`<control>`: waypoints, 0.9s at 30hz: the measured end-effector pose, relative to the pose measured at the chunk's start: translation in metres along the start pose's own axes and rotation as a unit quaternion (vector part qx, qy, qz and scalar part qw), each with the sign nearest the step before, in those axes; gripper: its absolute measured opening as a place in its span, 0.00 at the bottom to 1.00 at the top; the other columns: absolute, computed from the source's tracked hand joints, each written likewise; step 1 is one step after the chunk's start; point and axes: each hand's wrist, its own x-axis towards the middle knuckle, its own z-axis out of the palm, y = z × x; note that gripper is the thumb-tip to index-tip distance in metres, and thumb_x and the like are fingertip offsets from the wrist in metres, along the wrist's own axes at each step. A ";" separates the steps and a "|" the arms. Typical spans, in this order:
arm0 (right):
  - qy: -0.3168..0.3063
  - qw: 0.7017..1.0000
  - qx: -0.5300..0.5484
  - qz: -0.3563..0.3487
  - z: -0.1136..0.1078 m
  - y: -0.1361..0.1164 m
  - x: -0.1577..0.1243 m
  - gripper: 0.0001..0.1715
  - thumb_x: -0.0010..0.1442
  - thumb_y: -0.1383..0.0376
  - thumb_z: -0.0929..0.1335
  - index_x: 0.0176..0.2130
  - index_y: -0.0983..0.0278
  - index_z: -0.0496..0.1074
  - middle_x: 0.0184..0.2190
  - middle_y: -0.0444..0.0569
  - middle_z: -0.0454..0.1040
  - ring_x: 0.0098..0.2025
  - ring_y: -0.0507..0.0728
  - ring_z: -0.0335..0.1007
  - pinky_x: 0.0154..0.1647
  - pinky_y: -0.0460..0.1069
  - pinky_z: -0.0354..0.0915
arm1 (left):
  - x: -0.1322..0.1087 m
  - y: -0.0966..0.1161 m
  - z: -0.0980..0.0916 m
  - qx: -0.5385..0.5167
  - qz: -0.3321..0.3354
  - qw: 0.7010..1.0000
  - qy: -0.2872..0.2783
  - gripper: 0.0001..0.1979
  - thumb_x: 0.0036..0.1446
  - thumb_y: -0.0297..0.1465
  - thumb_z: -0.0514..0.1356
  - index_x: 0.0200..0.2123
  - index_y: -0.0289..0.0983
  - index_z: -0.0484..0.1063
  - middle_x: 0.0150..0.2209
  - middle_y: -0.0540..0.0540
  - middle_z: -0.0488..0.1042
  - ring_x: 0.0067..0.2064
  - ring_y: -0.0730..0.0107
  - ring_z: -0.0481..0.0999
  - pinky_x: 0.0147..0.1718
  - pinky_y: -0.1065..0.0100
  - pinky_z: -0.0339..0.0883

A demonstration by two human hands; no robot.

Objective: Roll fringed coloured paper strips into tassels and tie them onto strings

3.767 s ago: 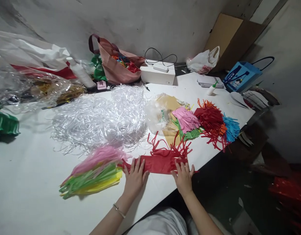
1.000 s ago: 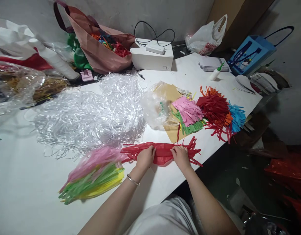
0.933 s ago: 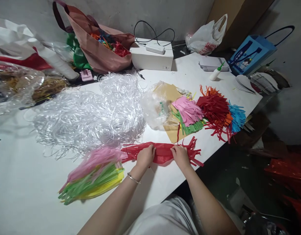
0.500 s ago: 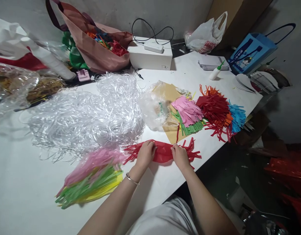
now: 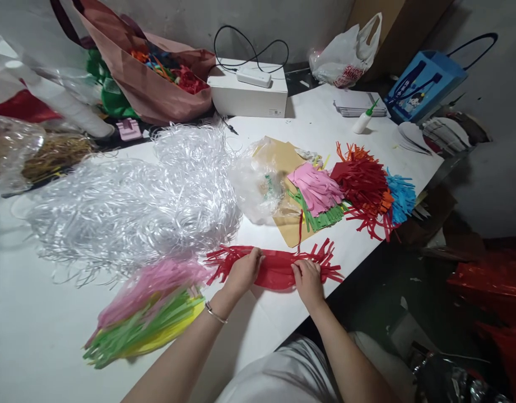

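A sheet of red tissue paper [image 5: 277, 270] with fringed ends lies across the table's near side. My left hand [image 5: 246, 270] grips its left part, fingers closed along the upper edge. Toward the other end, my right hand [image 5: 308, 278] pinches the red paper between thumb and fingers. Cut red strips fan out beyond both hands. One thin red strip [image 5: 300, 232] reaches up from the paper onto a tan sheet [image 5: 289, 230]. Left of my left wrist lie pink fringed tissue [image 5: 152, 288], green strips [image 5: 135, 327] and a yellow bundle [image 5: 169, 334].
A big heap of white shiny string [image 5: 131, 201] fills the table's middle left. Beyond the red paper are a clear plastic bag [image 5: 258, 184] and pink [image 5: 315, 187], dark red [image 5: 361, 182] and blue [image 5: 403, 196] tassels. A glue bottle [image 5: 364, 120] stands farther back. The table edge runs diagonally at right.
The middle of the red paper now lies flatter and wider between my hands. Both hands stay on it, the right one slightly lower. The view has shifted a little.
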 end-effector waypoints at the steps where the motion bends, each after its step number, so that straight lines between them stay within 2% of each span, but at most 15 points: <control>1: -0.001 1.000 -0.005 0.005 0.001 0.000 0.001 0.17 0.70 0.62 0.58 0.34 0.63 0.70 0.32 0.49 0.76 0.38 0.58 0.70 0.46 0.52 0.56 | -0.001 0.004 0.000 0.012 -0.026 1.000 0.002 0.09 0.66 0.34 0.46 0.39 0.39 0.63 0.33 0.45 0.77 0.34 0.63 0.77 0.30 0.68 0.62; 4: -0.010 0.999 -0.025 0.021 0.006 -0.001 0.010 0.16 0.69 0.63 0.59 0.34 0.62 0.70 0.30 0.49 0.76 0.37 0.59 0.71 0.45 0.53 0.55 | 0.000 0.017 -0.002 0.063 -0.099 0.993 -0.002 0.10 0.66 0.34 0.46 0.39 0.38 0.64 0.34 0.44 0.78 0.35 0.63 0.78 0.30 0.68 0.62; 7: -0.019 0.998 -0.050 0.034 0.011 -0.001 0.019 0.15 0.68 0.63 0.60 0.33 0.63 0.70 0.27 0.50 0.76 0.35 0.60 0.71 0.42 0.53 0.56 | 0.007 0.024 -0.003 0.100 -0.137 0.985 -0.010 0.11 0.66 0.35 0.46 0.40 0.37 0.66 0.35 0.42 0.79 0.36 0.61 0.79 0.31 0.67 0.62; 13: -0.023 0.995 -0.081 0.052 0.016 0.000 0.027 0.14 0.68 0.61 0.62 0.33 0.64 0.71 0.24 0.52 0.75 0.31 0.61 0.72 0.40 0.54 0.56 | 0.019 0.021 0.000 0.122 -0.143 0.982 -0.014 0.13 0.66 0.35 0.45 0.42 0.36 0.67 0.36 0.38 0.78 0.37 0.58 0.79 0.33 0.65 0.65; 16: -0.004 0.995 -0.086 0.055 0.008 -0.007 0.027 0.11 0.67 0.61 0.62 0.39 0.64 0.71 0.31 0.54 0.77 0.36 0.62 0.71 0.43 0.56 0.57 | 0.021 0.020 0.003 0.127 -0.144 0.981 -0.017 0.14 0.66 0.34 0.45 0.42 0.35 0.67 0.36 0.37 0.78 0.37 0.58 0.79 0.34 0.64 0.66; 18: 0.010 0.997 -0.081 0.008 0.001 -0.014 0.024 0.10 0.66 0.63 0.63 0.45 0.64 0.70 0.41 0.56 0.75 0.44 0.64 0.69 0.47 0.58 0.56 | 0.022 0.020 0.005 0.129 -0.145 0.981 -0.018 0.15 0.66 0.34 0.44 0.42 0.35 0.67 0.35 0.37 0.78 0.37 0.58 0.79 0.34 0.64 0.66; 19: 0.001 0.996 -0.073 -0.043 -0.003 -0.018 0.022 0.10 0.66 0.63 0.63 0.46 0.63 0.70 0.44 0.56 0.74 0.48 0.63 0.66 0.50 0.58 0.55 | 0.022 0.020 0.005 0.129 -0.145 0.981 -0.018 0.15 0.66 0.34 0.44 0.42 0.34 0.67 0.35 0.37 0.78 0.37 0.58 0.79 0.34 0.64 0.66; 21: -0.049 0.984 -0.055 -0.163 -0.008 -0.022 0.014 0.08 0.66 0.65 0.63 0.44 0.61 0.71 0.42 0.52 0.74 0.47 0.61 0.65 0.51 0.57 0.55 | 0.022 0.020 0.005 0.129 -0.144 0.981 -0.017 0.15 0.66 0.34 0.44 0.43 0.34 0.67 0.36 0.37 0.78 0.38 0.57 0.79 0.34 0.64 0.66; 23: -0.103 0.964 -0.047 -0.239 -0.011 -0.022 0.002 0.08 0.66 0.67 0.64 0.37 0.60 0.72 0.35 0.48 0.74 0.42 0.58 0.65 0.48 0.55 0.57 | 0.023 0.020 0.004 0.128 -0.143 0.981 -0.016 0.15 0.66 0.34 0.44 0.42 0.34 0.68 0.36 0.37 0.78 0.38 0.57 0.79 0.33 0.64 0.66; 25: -0.115 0.961 -0.054 -0.244 -0.012 -0.016 -0.011 0.11 0.65 0.67 0.64 0.31 0.61 0.71 0.30 0.47 0.72 0.37 0.57 0.64 0.43 0.54 0.58 | 0.023 0.020 0.003 0.127 -0.143 0.981 -0.015 0.15 0.66 0.33 0.44 0.42 0.34 0.68 0.36 0.37 0.78 0.38 0.58 0.79 0.33 0.64 0.66; 27: -0.095 0.970 -0.058 -0.215 -0.012 -0.009 -0.023 0.12 0.65 0.67 0.64 0.29 0.62 0.71 0.28 0.48 0.72 0.35 0.57 0.63 0.40 0.54 0.58 | 0.022 0.020 0.003 0.126 -0.143 0.982 -0.015 0.15 0.65 0.33 0.45 0.42 0.34 0.68 0.36 0.38 0.78 0.37 0.58 0.79 0.33 0.64 0.66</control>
